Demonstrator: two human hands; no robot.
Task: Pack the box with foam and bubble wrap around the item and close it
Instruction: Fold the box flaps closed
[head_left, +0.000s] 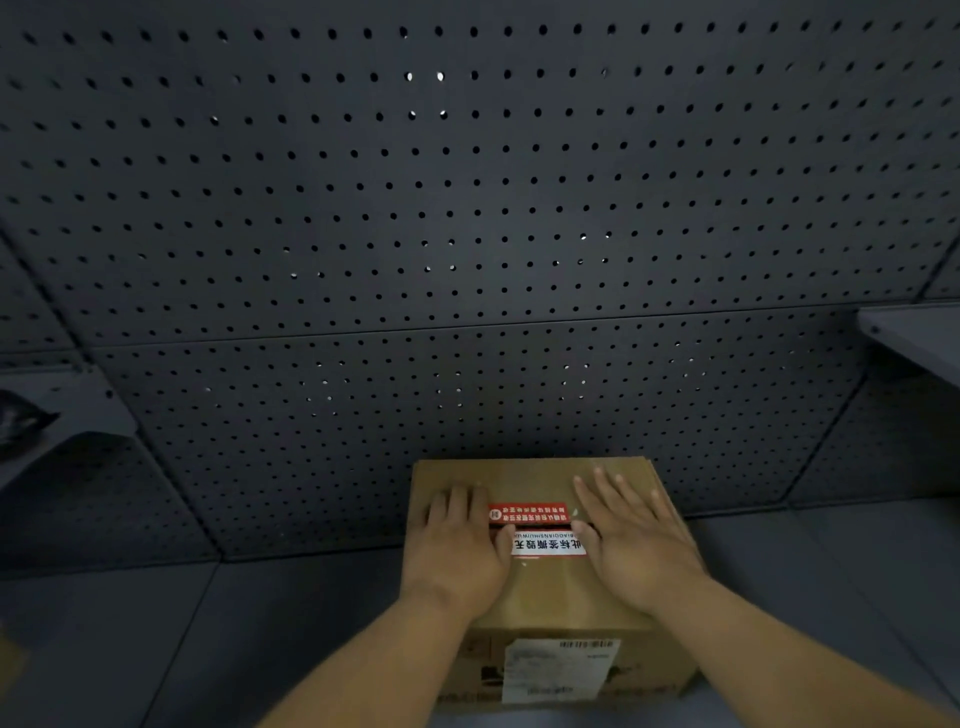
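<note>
A brown cardboard box (545, 587) stands on the dark bench in front of me with its top flaps down. A red and white sticker (540, 527) lies across the flap seam at the middle of the lid. My left hand (460, 545) rests flat on the left half of the lid, fingers spread. On the right half my right hand (631, 535) lies flat too, its thumb at the sticker's edge. A white shipping label (558, 670) is stuck on the box's near side. No foam, bubble wrap or item shows; the inside of the box is hidden.
A dark pegboard wall (467, 208) rises right behind the box. A small grey shelf (67, 410) juts out at the left with something dark and shiny on it, and another shelf (914, 332) at the right. The grey bench top (208, 649) spreads to both sides.
</note>
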